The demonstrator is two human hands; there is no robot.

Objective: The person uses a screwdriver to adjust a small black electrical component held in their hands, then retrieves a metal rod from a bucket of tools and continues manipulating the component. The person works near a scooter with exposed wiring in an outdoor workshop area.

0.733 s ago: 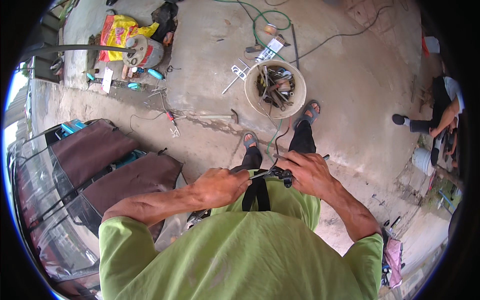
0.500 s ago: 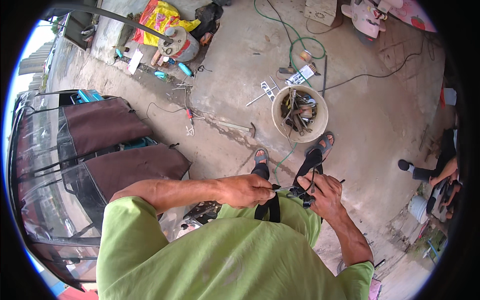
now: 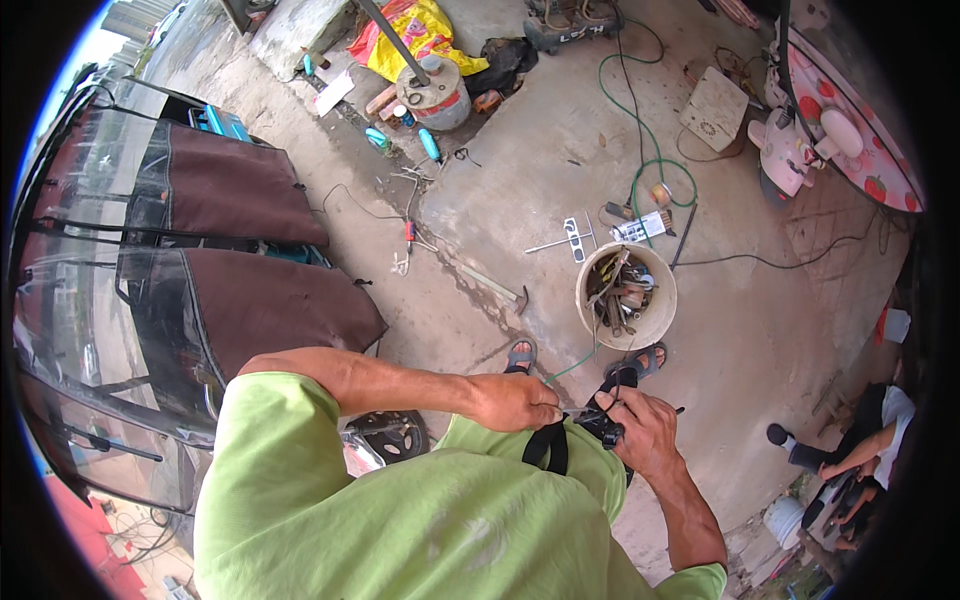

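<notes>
The black fitting is located in front of the waist, above the black strap on the green shirt, and is held in the right hand, with the fingers closed around it. A thin black cable rises beside the fingers; whether it is joined to the fitting cannot be determined. The left hand is closed on a slender metal tool, the bright shaft of which is directed toward the fitting; the grip end is concealed by the fingers. The fitting is judged to be light, hard and stiff, with possible slipperiness if greasy; it is best gripped by its thickest portion, clear of the tool end. The cable is judged to be flexible and should not be used as a handle. The tool is judged rigid and best held at its concealed end. No marking can be read on either held item. Pale lettering is present on the dark air compressor at the top edge. Print is carried by the white-and-blue package beside the tool bucket and by the yellow-and-red bag, but is too small or too creased to be read.
</notes>
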